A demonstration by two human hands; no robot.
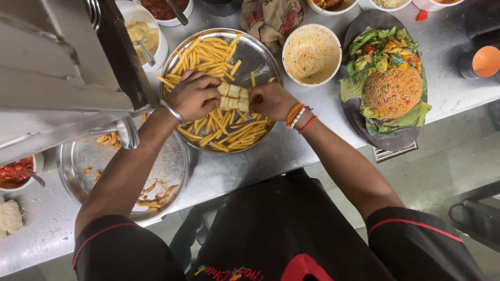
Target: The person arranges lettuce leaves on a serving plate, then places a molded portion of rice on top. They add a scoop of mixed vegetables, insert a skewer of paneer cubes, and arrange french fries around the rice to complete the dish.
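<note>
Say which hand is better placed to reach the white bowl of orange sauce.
Right. The right hand holds the pale cubes on the fries tray, just below the sauce bowl; the left hand is farther away.

One head camera looks straight down, close over the steel counter [312, 140]

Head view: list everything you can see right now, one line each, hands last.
Fries tray: one, steel, centre counter.
Fries: many, yellow, on that tray.
Cubes: several, pale, stacked between both hands.
Second tray: one, steel, lower left, few scraps.
Sauce bowl: one, white, orange residue, right of fries tray.
Rice platter: one, dark, orange rice on green leaves, right.
Cloth: one, brown-red, top centre.
Orange cup: one, far right.
Red-sauce bowl: one, left edge.
Left hand: steel bangle, on cubes.
Right hand: orange bands, on cubes.
</note>
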